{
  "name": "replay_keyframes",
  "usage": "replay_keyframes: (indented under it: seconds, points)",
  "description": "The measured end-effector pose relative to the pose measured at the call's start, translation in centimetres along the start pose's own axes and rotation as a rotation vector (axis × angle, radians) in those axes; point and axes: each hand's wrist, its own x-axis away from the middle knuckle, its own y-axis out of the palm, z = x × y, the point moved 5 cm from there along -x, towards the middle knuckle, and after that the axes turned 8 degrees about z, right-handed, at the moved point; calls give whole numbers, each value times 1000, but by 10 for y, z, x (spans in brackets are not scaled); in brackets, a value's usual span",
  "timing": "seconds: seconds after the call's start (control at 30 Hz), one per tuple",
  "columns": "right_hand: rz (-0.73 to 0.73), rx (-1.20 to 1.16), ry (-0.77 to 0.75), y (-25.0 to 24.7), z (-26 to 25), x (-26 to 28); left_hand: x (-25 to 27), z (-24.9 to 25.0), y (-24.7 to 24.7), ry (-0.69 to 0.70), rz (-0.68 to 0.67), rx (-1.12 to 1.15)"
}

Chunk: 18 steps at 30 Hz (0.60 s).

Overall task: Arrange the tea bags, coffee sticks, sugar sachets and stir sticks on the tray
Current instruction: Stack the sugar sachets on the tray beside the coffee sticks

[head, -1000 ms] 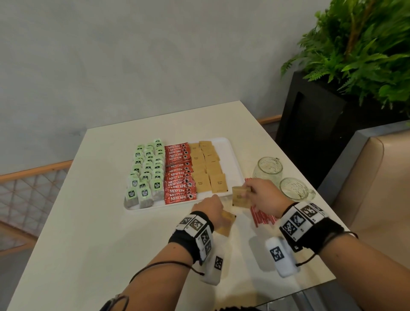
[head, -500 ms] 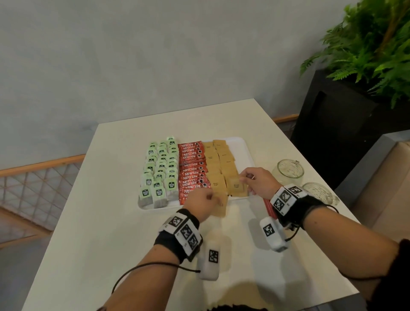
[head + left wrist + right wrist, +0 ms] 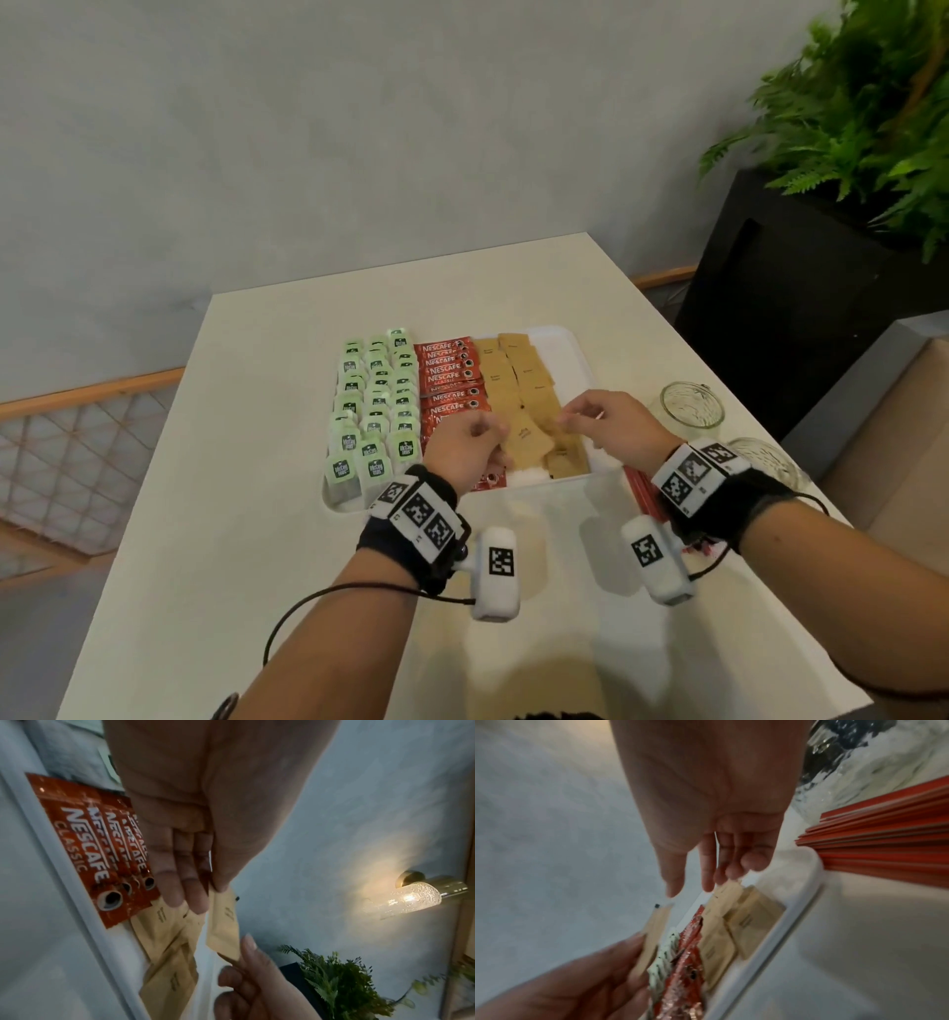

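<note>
Over tray (image 3: 575,343) near edge: both hands working
left hand (image 3: 464,448): pinches one brown sugar sachet (image 3: 529,443), raised above sachet rows
right hand (image 3: 611,424): fingers loose, nothing held
stir sticks (image 3: 642,494): on table, right of tray

- Bare strip of tray (image 3: 567,354) right of the sugar sachets (image 3: 518,377).
- Two glass jars (image 3: 690,403) and red stir sticks (image 3: 644,493) crowd the bench (image 3: 231,514) on the right.

Two glass jars (image 3: 691,404) on white table (image 3: 257,514) — fern (image 3: 862,103), black planter (image 3: 780,308)
</note>
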Motion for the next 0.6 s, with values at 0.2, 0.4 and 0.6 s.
replay_keyframes:
  seconds: [0.2, 0.4, 0.6]
  points:
    - [-127, -294, 27, 18, -21, 1, -7, 14, 11, 25, 60, 159]
    - [16, -334, -18, 14, -18, -14, -14, 9, 13, 298, 54, -562]
    - [-145, 226, -175, 27, -20, -16, -16, 0, 6, 376, 159, -860]
